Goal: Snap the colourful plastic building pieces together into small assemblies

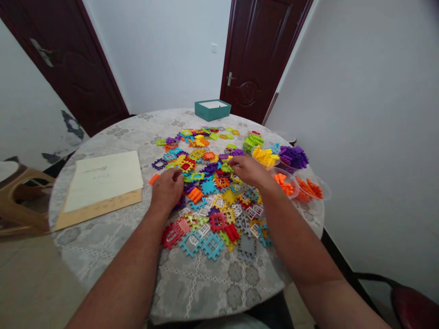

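Note:
Many colourful plastic building pieces lie in a loose pile across the middle of the round table. My left hand (167,188) rests at the pile's left edge, its fingers curled; what they hold, if anything, is hidden. An orange piece (154,179) shows just beside it. Over the right part of the pile, my right hand (247,169) has its fingers bent together near a yellow-green piece (226,167), and I cannot make out what is between them. Orange rods (195,195), a light blue square (207,186) and red window pieces (217,221) lie between and below the hands.
Clear bowls at the right hold green pieces (253,142), yellow pieces (265,156), purple pieces (294,156) and orange pieces (309,188). A teal box (212,110) stands at the table's back. Paper sheets (104,178) lie at the left, over brown card (99,210).

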A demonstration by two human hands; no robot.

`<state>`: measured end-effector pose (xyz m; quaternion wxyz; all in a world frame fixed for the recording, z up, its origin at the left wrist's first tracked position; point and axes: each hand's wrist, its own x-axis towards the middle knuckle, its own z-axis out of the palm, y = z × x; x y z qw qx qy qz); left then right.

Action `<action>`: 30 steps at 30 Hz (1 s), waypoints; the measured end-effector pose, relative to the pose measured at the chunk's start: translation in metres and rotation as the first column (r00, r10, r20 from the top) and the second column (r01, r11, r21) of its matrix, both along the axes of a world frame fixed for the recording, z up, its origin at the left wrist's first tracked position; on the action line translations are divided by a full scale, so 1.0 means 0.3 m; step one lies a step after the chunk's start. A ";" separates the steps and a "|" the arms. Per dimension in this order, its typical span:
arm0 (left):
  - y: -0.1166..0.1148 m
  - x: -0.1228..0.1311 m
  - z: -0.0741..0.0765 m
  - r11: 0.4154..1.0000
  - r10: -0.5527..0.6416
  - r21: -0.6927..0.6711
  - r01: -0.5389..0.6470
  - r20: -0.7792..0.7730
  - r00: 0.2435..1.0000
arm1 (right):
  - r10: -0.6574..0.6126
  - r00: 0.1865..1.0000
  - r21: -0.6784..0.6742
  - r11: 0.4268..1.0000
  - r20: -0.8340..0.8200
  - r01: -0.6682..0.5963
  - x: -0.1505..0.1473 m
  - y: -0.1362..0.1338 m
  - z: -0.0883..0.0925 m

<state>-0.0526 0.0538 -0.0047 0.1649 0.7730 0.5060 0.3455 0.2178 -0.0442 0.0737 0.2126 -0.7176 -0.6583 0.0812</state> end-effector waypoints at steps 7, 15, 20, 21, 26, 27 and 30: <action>-0.005 0.011 -0.019 0.998 -0.063 -0.018 0.062 -0.079 0.995 | 0.016 0.997 -0.135 0.991 0.076 -0.005 -0.001 0.076 -0.104; -0.009 0.014 -0.027 0.994 -0.109 0.007 0.110 -0.088 0.990 | 0.131 0.984 -0.166 0.980 0.124 -0.109 0.002 0.059 -0.128; -0.024 0.016 -0.002 0.996 -0.089 -0.018 0.087 -0.093 0.992 | 0.115 0.987 -0.121 0.987 0.109 -0.101 0.010 0.045 -0.130; -0.024 0.016 -0.001 0.997 -0.078 -0.021 0.076 -0.099 0.992 | 0.103 0.991 -0.097 0.991 0.084 -0.095 0.010 0.042 -0.130; 0.003 0.017 -0.034 0.982 -0.146 0.099 0.161 -0.137 0.980 | 0.024 0.999 0.014 1.000 -0.048 -0.023 0.002 0.040 -0.140; 0.011 0.017 -0.044 0.969 -0.180 0.139 0.204 -0.166 0.970 | 0.000 0.997 0.032 0.999 -0.071 0.002 0.003 0.044 -0.144; 0.026 0.016 -0.062 0.940 -0.235 0.188 0.286 -0.252 0.939 | -0.073 0.983 0.074 0.994 -0.167 0.086 0.018 0.057 -0.159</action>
